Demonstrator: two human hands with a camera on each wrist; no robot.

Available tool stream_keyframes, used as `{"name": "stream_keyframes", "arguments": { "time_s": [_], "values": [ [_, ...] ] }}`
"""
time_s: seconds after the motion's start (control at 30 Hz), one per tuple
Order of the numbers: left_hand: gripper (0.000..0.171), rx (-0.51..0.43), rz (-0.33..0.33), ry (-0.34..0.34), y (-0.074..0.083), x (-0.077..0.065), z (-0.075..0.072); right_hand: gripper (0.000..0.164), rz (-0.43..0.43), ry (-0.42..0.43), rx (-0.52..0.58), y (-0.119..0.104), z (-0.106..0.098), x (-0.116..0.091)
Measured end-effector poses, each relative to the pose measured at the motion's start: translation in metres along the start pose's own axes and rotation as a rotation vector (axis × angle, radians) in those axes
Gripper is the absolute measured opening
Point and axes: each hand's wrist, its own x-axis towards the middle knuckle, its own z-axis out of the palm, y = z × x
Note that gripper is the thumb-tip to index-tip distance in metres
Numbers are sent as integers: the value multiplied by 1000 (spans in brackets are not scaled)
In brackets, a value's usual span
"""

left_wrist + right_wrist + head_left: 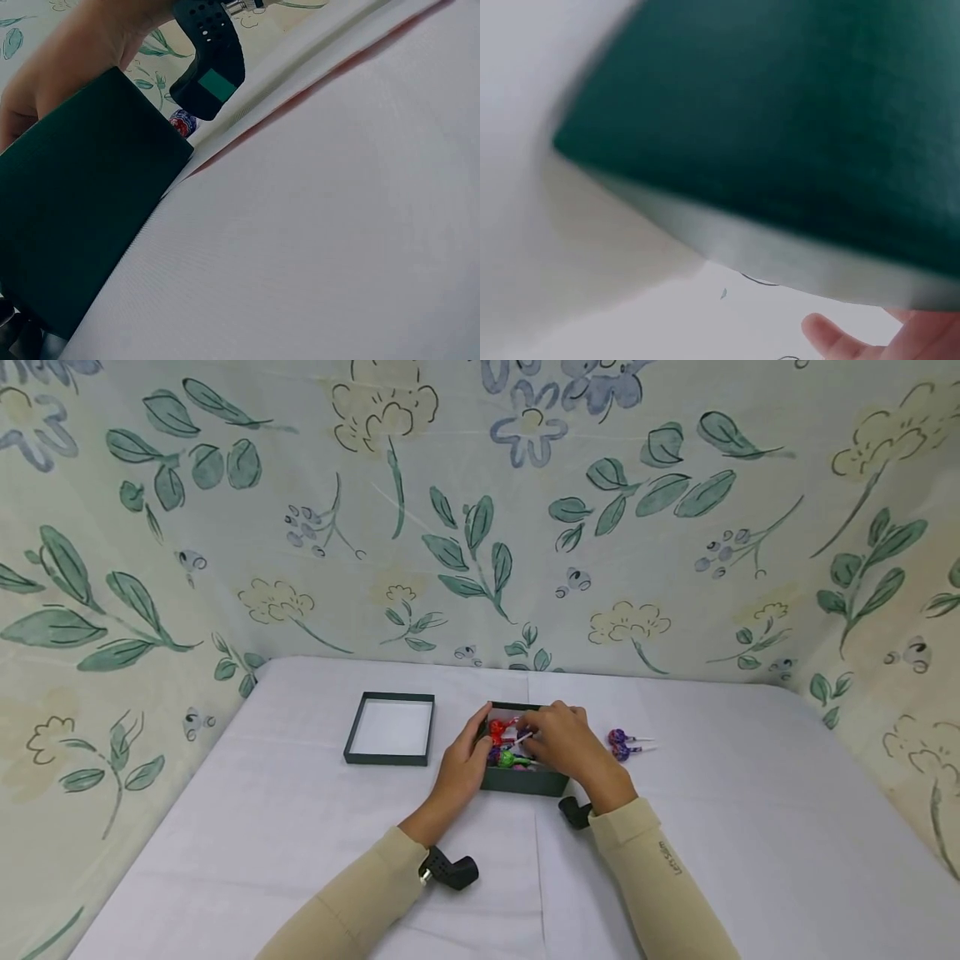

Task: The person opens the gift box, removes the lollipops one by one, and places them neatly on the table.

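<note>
A dark green box [522,782] sits open on the white-covered table with several wrapped lollipops inside. Red-wrapped lollipops [498,728] lie toward its back left, and a green-wrapped one [508,758] is near the front. My left hand [462,762] grips the box's left side, thumb at the rim. Over the right half of the box, my right hand [561,739] reaches down with bent fingers, pinching a lollipop whose white stick [522,738] points left; its head is mostly hidden. The box wall [90,195] fills much of the left wrist view.
Left of the box lies a square dark green lid [390,729] with its white inside facing up. Two purple-wrapped lollipops [618,743] rest on the table to the right, sticks pointing right. A floral cloth [472,543] hangs behind the table [750,827].
</note>
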Motion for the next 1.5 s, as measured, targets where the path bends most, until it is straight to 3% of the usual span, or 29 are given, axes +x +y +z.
{"name": "stream_keyframes", "arguments": {
  "time_s": [0.37,0.73,1.1,1.5],
  "values": [
    [51,1,-15,4,-1,2,-1,24,-57,125,-78,-5,-9,-1],
    [50,0,-10,7,-2,3,-1,25,-76,184,-87,-5,-19,-3],
    [50,-4,-15,7,-2,3,0,23,-103,241,-71,-6,-29,-8],
    [51,-19,-17,-4,-3,2,3,25,-155,332,33,-7,-43,-16]
  ]
}}
